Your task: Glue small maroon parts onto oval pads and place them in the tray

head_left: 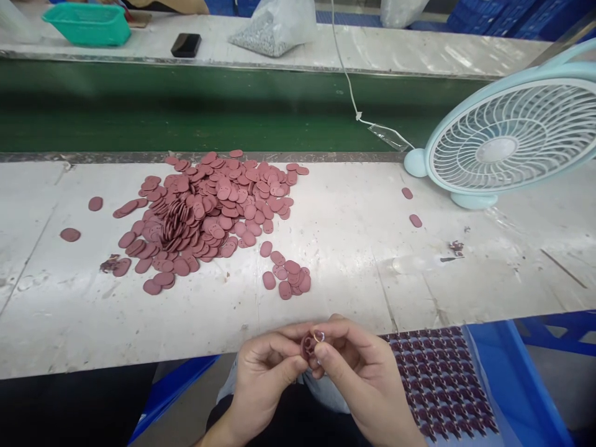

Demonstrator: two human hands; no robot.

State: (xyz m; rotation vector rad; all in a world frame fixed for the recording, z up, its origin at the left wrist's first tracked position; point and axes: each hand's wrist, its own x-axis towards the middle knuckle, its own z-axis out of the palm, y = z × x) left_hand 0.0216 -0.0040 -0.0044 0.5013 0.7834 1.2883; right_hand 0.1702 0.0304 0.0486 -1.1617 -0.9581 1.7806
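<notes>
My left hand (pixel 265 375) pinches a small dark red round piece (pixel 307 347) with cut-out shapes on its face, just past the table's front edge. Beside it, my right hand (pixel 365 372) closes thumb and forefinger on a tiny shiny bit (pixel 319 336) against that piece; its exact kind is too small to make out. Beyond the hands lies a small cluster of flat reddish oval discs (pixel 292 282), some with tiny holes. A large heap of the same discs (pixel 223 192) spreads behind it on the white table (pixel 344 248).
A light blue fan (pixel 496 149) stands at the right, its white cable (pixel 347 74) running up. Below right, a blue crate (pixel 516 372) holds rows of dark red parts (pixel 442 379). Across a green channel (pixel 279 112) are a teal basket (pixel 90 28), a black box (pixel 186 45) and a plastic bag (pixel 279 28).
</notes>
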